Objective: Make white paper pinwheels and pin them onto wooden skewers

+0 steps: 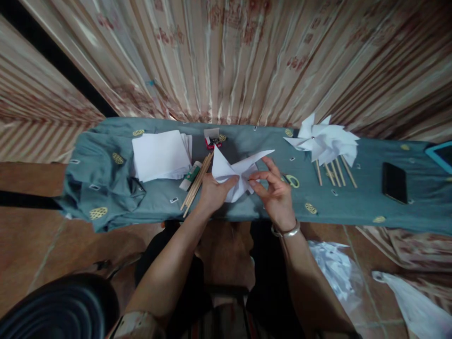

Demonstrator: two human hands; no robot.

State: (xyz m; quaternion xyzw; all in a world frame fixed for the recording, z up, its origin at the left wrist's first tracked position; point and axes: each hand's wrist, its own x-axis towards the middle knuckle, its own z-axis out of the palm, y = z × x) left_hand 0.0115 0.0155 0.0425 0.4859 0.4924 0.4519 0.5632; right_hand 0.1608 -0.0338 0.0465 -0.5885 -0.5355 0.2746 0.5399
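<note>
A white paper pinwheel (230, 175), its blades folded toward the centre, is in my left hand (214, 192), whose thumb presses on its middle. At the pinwheel's right side, my right hand (277, 194) has its thumb and index finger pinched together close to the centre. Whatever sits between those fingertips is too small to make out. The other fingers of that hand are bent, near a blade tip. Just left of the pinwheel lie several wooden sticks (196, 186) and a glue stick (191, 175). Behind it stands a small open red box (213, 141) of dark pins or tacks.
A stack of white paper (160, 155) lies at the left. Several pinwheels on sticks (326, 141) are piled at the right, near yellow-green scissors (292, 181) and a black phone (394, 182). A plastic bag (335, 270) lies on the floor; a dark round stool (60, 306) is at lower left.
</note>
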